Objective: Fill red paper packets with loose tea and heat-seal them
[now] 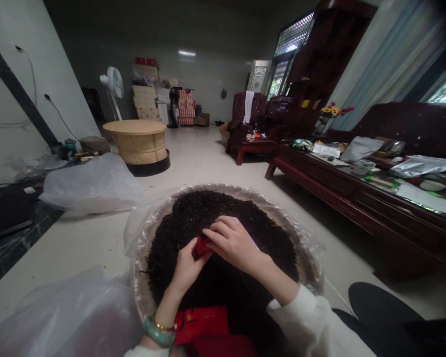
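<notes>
Between the thumb and fingers of my left hand is a small red packet, held over a wide round basket. My right hand is closed at the packet's upper edge, fingers bent together; whatever is in its fingertips is hidden. Dark, dry, twisted leaves that look like loose tea fill the basket, which is lined with clear plastic. Below my left wrist, at the near side, lie red printed packets.
Clear plastic bags lie on the floor to the left. A round wicker-sided table and a white fan stand beyond. Along the right runs a long dark wooden table covered with bags and papers. A black round seat is near right.
</notes>
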A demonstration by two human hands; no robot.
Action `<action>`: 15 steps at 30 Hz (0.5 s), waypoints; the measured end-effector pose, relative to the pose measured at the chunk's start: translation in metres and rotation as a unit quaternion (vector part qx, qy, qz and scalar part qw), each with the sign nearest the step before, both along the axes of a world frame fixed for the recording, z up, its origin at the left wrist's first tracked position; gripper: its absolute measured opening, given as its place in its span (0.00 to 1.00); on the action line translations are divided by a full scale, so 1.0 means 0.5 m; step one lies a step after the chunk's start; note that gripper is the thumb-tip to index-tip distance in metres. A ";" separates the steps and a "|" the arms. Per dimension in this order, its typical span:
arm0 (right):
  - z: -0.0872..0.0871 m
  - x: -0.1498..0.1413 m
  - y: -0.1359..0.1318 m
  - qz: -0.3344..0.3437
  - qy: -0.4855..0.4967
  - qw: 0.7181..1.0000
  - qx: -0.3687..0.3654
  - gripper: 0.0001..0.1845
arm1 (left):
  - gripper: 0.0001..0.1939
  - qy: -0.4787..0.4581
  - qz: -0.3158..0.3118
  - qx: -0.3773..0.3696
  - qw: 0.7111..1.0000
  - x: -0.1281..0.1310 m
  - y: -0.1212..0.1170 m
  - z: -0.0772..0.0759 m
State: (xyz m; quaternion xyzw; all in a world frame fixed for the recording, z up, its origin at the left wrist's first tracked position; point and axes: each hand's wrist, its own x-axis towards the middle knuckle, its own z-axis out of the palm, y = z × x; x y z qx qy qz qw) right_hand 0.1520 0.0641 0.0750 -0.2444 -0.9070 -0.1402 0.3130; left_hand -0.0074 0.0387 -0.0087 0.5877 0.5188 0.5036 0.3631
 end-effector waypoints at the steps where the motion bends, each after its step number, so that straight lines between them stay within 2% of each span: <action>1: -0.005 0.002 0.002 0.002 0.010 1.000 0.002 0.09 | 0.13 -0.004 0.003 -0.003 1.000 0.001 0.001 -0.002; 4: -0.016 0.005 0.012 0.004 0.018 1.000 -0.019 0.08 | 0.12 -0.014 0.001 -0.012 1.000 0.004 0.006 -0.006; 7: -0.018 0.009 0.028 0.009 0.011 0.997 -0.072 0.08 | 0.13 -0.034 -0.009 -0.020 0.999 0.006 0.009 0.000; 10: -0.007 0.016 0.042 0.009 0.049 0.985 -0.166 0.06 | 0.20 -0.067 -0.021 -0.041 0.997 0.006 0.007 0.012; 15: 0.012 0.023 0.061 -0.013 0.109 0.938 -0.329 0.09 | 0.19 -0.139 -0.076 -0.125 0.979 0.007 -0.004 0.026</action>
